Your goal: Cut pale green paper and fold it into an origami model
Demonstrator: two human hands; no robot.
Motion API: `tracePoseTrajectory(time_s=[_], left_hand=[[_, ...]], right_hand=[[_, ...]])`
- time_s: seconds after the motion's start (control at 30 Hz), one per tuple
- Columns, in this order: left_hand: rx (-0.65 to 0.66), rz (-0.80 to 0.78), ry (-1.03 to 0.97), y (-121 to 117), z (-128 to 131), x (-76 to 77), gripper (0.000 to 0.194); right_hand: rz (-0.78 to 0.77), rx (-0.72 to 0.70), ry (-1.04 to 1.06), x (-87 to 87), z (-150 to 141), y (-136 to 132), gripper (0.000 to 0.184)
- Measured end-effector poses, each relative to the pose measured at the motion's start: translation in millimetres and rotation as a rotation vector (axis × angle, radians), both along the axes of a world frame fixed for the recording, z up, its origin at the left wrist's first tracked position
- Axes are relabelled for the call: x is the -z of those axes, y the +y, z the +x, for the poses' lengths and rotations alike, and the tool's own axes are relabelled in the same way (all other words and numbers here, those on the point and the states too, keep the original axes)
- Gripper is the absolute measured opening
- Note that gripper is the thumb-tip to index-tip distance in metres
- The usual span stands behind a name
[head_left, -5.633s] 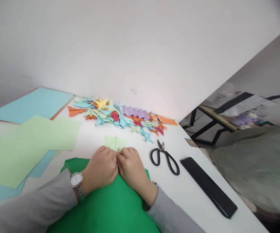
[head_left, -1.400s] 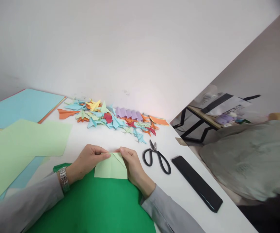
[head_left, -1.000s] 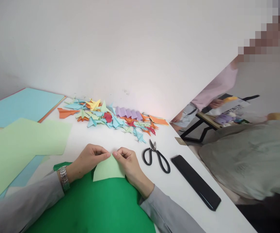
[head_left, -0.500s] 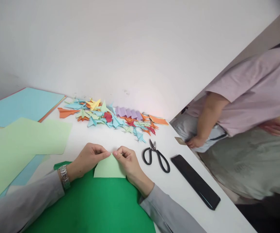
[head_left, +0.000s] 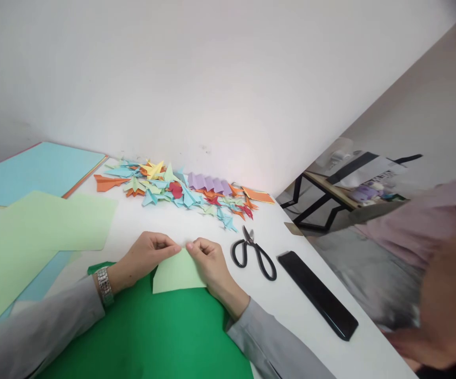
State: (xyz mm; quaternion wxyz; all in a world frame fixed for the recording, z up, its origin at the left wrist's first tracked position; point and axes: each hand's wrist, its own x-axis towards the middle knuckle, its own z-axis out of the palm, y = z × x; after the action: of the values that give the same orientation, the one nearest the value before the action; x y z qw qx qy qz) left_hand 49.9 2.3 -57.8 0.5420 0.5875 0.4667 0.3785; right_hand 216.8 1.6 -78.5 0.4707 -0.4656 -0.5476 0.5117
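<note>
1. White surface (head_left: pixel 291 310), its near part covered by a green sheet (head_left: pixel 152 337), smooth in the middle, one corner raised at left.
2. Just beyond, over the green sheet: small light green paper (head_left: pixel 176 273), between both hands, near edge loose. Cannot tell whether touching the sheet beneath.
3. Gripping the paper's far edge from the left: fingers of the left hand (head_left: pixel 143 258), thumb forward, metal watch (head_left: pixel 105 287) around the wrist.
4. Gripping the same edge from the right: fingers of the right hand (head_left: pixel 212 266), curled, with thumb tip near the left one.
5. Lying to the right: long black case (head_left: pixel 318 297), then black-handled scissors (head_left: pixel 249 240), blades slightly apart and pointing far.
6. Spread at left: large pale green sheets (head_left: pixel 15 252), overlapping a blue sheet (head_left: pixel 40 281).
7. Farther, along the wall (head_left: pixel 212 68): blue-topped paper stack (head_left: pixel 46 171) at left; heap of colored folded shapes (head_left: pixel 190 197) in the middle, with purple pleated paper (head_left: pixel 210 184) among them.
8. Off the surface, right: blurred person in pink (head_left: pixel 445 205); beyond, black-legged bench (head_left: pixel 323 184) with a striped bag (head_left: pixel 370 169).
</note>
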Motion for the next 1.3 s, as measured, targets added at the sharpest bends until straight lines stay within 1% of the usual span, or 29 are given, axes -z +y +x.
tracePoseTrajectory(time_s=[0.1,0.2,0.33,0.47,0.6,0.77,0.83,0.9,1.07,1.17,1.3], left_hand=[[0.034,0.067,0.094,1.3,0.2,0.8,0.028],[0.031,0.091,0.112,2.2,0.0,2.6,0.027],[0.025,0.045,0.064,1.7,-0.7,3.2,0.026],[0.038,0.043,0.082,0.9,-1.2,1.8,0.028],[0.043,0.022,0.073,1.1,-1.0,1.0,0.031],[0.04,-0.08,-0.038,2.1,-2.3,0.0,0.039],[0.053,-0.091,-0.067,2.3,-3.2,0.0,0.041],[0.064,-0.082,-0.071,2.3,-4.0,0.4,0.042],[0.051,-0.059,-0.024,1.5,-4.4,0.6,0.041],[0.051,-0.066,-0.021,0.9,-3.8,0.0,0.041],[0.081,-0.123,-0.099,0.3,-3.3,-0.3,0.043]], right_hand=[[0.042,-0.034,-0.057,0.1,-0.6,-0.4,0.042],[0.042,-0.039,-0.058,0.1,-1.2,-0.8,0.042],[-0.03,-0.047,-0.002,-1.1,-0.9,-1.3,0.048],[-0.065,-0.084,0.008,-2.7,0.5,-1.5,0.052],[-0.08,-0.054,0.029,-2.7,1.3,-0.7,0.052],[-0.118,-0.01,0.116,-2.7,1.2,0.1,0.051],[-0.137,0.0,0.142,-3.1,1.2,-0.2,0.052],[-0.15,-0.016,0.156,-3.2,1.6,-0.7,0.051],[-0.155,-0.129,0.148,-2.8,3.8,-1.7,0.051],[-0.146,-0.122,0.133,-2.9,4.1,-1.5,0.051],[-0.164,-0.085,0.17,-3.8,3.3,-0.6,0.051]])
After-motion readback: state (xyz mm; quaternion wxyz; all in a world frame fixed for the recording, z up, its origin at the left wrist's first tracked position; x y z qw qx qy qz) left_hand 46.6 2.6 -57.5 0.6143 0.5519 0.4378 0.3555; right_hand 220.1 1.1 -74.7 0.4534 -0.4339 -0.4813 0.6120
